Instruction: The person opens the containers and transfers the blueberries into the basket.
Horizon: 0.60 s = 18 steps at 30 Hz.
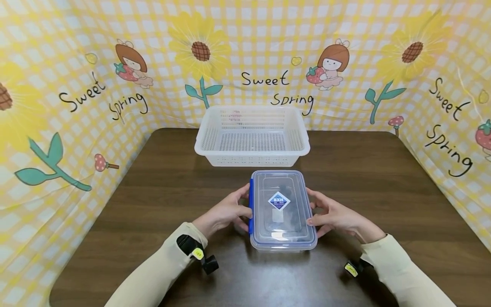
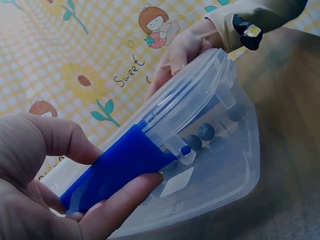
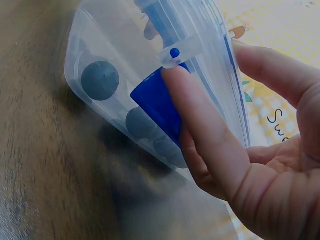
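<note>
A clear plastic food storage box [image 1: 285, 183] with a blue-rimmed lid and a BXH sticker [image 1: 278, 201] lies lengthwise before me. Several dark round balls [image 3: 100, 80] show through its wall. At the left side, my left hand [image 1: 232, 209] pinches the blue clip [image 2: 120, 167], which lies flat along the lid's edge. My right hand [image 1: 331, 214] holds the opposite side, thumb by the lid's rim and other fingers lower down. There, one finger lies on the right blue clip [image 3: 159, 102], which slants away from the box wall.
Behind the box stands a white perforated basket [image 1: 251, 160] on the brown wooden table [image 1: 153, 192]. A yellow checked cloth [image 1: 261, 25] with flowers and lettering hangs at the back and both sides. Each wrist wears a black camera strap [image 1: 189, 246].
</note>
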{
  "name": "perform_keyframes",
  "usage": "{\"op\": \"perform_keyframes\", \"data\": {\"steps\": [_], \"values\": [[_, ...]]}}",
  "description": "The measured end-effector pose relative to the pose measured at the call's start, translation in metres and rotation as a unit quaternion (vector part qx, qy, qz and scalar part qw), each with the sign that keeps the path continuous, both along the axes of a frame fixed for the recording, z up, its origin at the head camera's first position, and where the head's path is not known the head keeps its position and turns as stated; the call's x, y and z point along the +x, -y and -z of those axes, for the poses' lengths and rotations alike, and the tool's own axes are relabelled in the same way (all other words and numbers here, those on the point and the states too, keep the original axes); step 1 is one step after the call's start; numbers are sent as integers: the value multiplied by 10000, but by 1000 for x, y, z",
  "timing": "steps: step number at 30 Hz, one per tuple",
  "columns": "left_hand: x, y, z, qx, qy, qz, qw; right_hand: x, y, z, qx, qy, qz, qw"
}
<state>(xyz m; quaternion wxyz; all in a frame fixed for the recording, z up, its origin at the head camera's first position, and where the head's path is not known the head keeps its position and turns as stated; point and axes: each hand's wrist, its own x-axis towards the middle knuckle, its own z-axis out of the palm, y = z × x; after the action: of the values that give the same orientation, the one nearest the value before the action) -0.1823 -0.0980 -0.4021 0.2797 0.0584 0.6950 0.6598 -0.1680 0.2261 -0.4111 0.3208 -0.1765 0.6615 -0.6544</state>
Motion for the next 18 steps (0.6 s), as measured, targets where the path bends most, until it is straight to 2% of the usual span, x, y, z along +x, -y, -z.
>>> {"op": "perform_keyframes", "data": {"steps": [8,15,18], "values": [[-1,-1,-1,-219,-106,120,9996,0,-1,1,-21,72,-32,10000],[0,-4,-3,-279,-218,-2,9994,-1,0,-1,-54,68,4,10000],[0,-7,-4,-532,-409,2,9977,0,1,-1,-9,93,36,10000]]}}
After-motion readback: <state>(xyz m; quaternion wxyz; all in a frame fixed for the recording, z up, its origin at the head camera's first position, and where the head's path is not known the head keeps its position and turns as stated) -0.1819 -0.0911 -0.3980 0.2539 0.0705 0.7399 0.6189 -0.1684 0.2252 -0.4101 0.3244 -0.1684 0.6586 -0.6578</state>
